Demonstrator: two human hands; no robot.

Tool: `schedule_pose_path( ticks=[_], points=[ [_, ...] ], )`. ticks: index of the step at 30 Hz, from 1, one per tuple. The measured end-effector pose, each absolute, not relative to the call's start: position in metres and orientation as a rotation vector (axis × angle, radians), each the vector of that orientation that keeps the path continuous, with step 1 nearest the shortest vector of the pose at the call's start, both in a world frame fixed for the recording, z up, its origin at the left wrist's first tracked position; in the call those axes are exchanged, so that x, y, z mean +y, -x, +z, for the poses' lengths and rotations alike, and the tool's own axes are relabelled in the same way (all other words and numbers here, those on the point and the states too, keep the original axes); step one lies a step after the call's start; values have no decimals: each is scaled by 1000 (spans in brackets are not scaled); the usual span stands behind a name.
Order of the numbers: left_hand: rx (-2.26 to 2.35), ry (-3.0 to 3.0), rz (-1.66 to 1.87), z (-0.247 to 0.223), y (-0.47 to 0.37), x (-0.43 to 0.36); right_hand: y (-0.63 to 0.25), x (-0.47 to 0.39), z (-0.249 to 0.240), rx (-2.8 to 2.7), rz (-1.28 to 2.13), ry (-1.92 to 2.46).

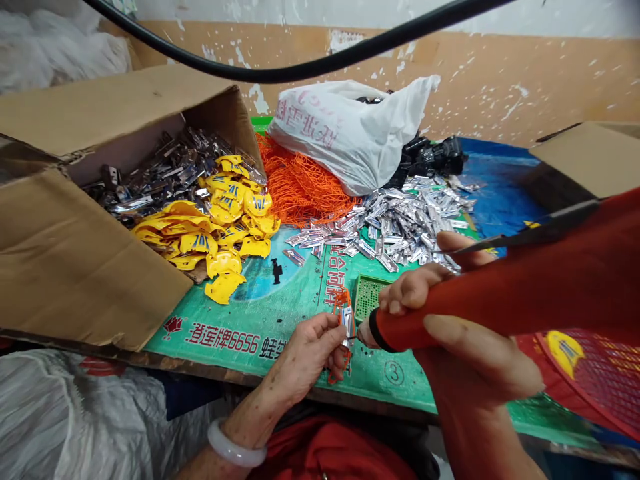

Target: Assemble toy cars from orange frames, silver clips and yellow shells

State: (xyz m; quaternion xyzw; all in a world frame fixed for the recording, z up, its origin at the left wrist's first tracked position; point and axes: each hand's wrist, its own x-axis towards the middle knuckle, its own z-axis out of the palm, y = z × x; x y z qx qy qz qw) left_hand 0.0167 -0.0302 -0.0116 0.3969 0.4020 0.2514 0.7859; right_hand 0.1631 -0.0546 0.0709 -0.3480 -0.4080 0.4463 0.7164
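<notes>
My left hand (320,337) pinches a small orange part with a silver plate (346,319) on it, low over the green sheet. My right hand (465,333) is wrapped round a thick red electric screwdriver (480,293) that slants in from the right. Its thin bit points left and meets the part by my left fingertips; whether it sits in a screw I cannot tell. Just behind the part is a small green perforated tray (367,298). Farther back lies a heap of silver metal plates (405,220).
A cardboard box (90,247) on the left holds dark metal pieces (165,167), with yellow plastic pieces (225,220) spilling out. Orange frames (300,180) and a white bag (345,133) lie behind. A red basket (605,380) stands right; a black cable (300,70) hangs across the top.
</notes>
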Motion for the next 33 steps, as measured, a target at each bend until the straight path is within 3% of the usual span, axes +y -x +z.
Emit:
schedule_pose_path(
  ticks=[33],
  points=[
    [915, -914, 540, -9, -16, -34, -161, -52, 77, -869, 966, 864]
  ],
)
